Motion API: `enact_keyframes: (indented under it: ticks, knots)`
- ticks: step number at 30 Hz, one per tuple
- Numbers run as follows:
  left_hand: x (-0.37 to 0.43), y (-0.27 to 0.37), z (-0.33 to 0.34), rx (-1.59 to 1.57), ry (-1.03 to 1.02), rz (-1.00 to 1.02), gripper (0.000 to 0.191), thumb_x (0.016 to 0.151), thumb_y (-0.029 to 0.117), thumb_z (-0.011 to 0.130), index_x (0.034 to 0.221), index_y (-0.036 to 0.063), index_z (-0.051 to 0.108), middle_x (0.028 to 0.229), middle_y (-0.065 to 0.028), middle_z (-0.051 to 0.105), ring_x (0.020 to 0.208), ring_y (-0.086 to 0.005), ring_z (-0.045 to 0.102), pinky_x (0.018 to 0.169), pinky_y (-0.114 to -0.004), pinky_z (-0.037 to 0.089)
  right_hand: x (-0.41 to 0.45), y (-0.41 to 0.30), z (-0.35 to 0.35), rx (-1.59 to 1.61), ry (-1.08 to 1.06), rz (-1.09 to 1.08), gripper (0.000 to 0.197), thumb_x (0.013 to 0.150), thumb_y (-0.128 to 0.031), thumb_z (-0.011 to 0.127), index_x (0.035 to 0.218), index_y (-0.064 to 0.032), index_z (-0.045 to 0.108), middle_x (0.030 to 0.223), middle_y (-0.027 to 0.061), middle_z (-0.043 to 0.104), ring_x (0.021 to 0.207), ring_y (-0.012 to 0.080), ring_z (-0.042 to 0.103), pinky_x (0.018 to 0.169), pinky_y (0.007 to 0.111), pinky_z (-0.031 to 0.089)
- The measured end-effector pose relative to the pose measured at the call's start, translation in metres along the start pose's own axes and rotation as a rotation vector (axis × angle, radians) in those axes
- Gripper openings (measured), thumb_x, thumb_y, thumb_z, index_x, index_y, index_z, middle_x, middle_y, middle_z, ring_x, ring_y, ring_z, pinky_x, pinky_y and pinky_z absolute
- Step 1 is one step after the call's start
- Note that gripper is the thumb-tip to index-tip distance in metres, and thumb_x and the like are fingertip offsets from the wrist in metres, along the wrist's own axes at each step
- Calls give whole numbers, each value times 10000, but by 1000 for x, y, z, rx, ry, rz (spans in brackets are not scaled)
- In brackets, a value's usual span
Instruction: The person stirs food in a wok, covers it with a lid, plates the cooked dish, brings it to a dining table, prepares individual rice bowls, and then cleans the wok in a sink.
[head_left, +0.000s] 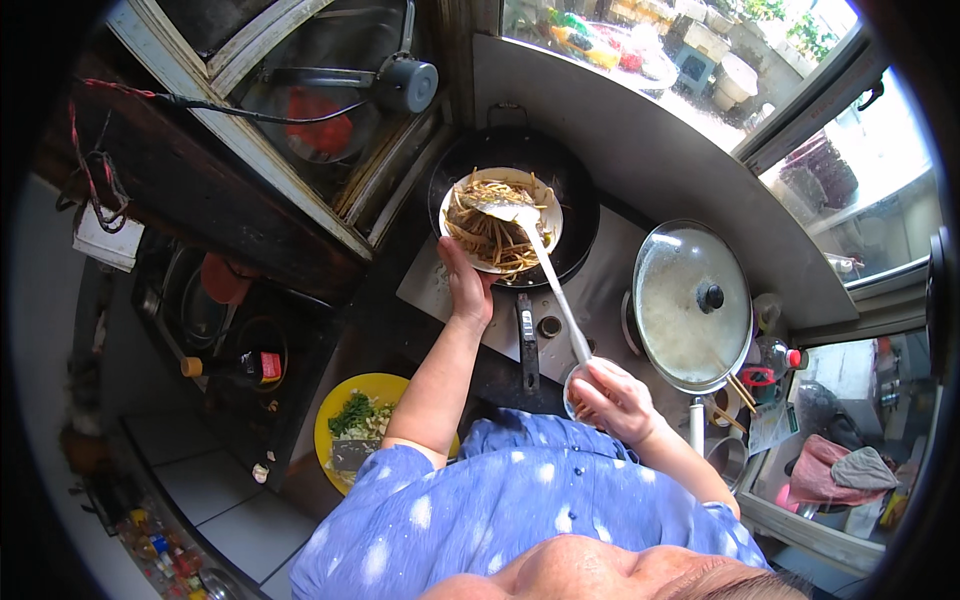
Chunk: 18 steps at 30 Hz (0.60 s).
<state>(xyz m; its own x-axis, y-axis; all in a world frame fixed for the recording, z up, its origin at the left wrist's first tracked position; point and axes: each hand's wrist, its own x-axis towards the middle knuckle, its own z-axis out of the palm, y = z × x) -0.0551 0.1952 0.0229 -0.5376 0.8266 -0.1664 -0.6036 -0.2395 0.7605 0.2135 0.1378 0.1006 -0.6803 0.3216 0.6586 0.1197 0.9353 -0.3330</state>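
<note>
My left hand (469, 289) grips the rim of a white bowl (553, 217) from its near left side. Brown cooked strips (487, 236), possibly shredded vegetable or noodles, heap up in the bowl. Below it is a dark wok (581, 244) with a long black handle (528, 345); the bowl hides most of the wok's inside. In my right hand (616, 399) is the pale handle of a spatula (553, 281), whose white head rests over the food. A small bowl (572, 390) with reddish contents sits partly hidden behind my right hand.
To the right stands a pan (697, 427) under a steamed glass lid (679, 315), with chopsticks (742, 394) beside it. A yellow plate (330, 409) at left bears chopped greens and a cleaver blade (352, 454). A dark sauce bottle (240, 367) lies farther left. Wall and windows bound the back.
</note>
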Motion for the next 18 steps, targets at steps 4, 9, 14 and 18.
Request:
enact_keyframes:
  ticks: [4, 9, 14, 18]
  knots:
    - [-1, -1, -11, -38, -35, -11, 760, 923, 673, 314, 1459, 162, 144, 1451, -102, 326, 1311, -241, 396, 1012, -391, 446, 14, -17, -38, 56, 155, 118, 183, 807, 27, 643, 985, 35, 682, 1116, 201, 587, 959, 310, 650, 841, 363, 557]
    - [-8, 5, -23, -56, -4, 12, 808, 917, 678, 323, 1485, 134, 135, 1475, -103, 306, 1328, -249, 378, 1043, -394, 417, 56, -1, -53, 373, 521, 482, 193, 963, 23, 436, 1093, 66, 571, 1051, 203, 600, 911, 284, 647, 845, 375, 544]
    - [-35, 13, -60, -49, 5, 55, 794, 935, 650, 318, 1485, 95, 170, 1494, -104, 297, 1353, -252, 343, 1099, -403, 331, 93, 80, -55, 717, 566, 750, 231, 947, -54, 479, 1079, 77, 617, 1018, 153, 617, 953, 281, 655, 915, 378, 533]
    - [-75, 26, -94, -44, 79, 8, 766, 954, 628, 286, 1487, 85, 195, 1500, -90, 303, 1366, -238, 320, 1130, -385, 265, 118, 126, -43, 311, 288, 786, 214, 900, -65, 485, 946, 52, 658, 834, 119, 660, 768, 190, 691, 725, 293, 563]
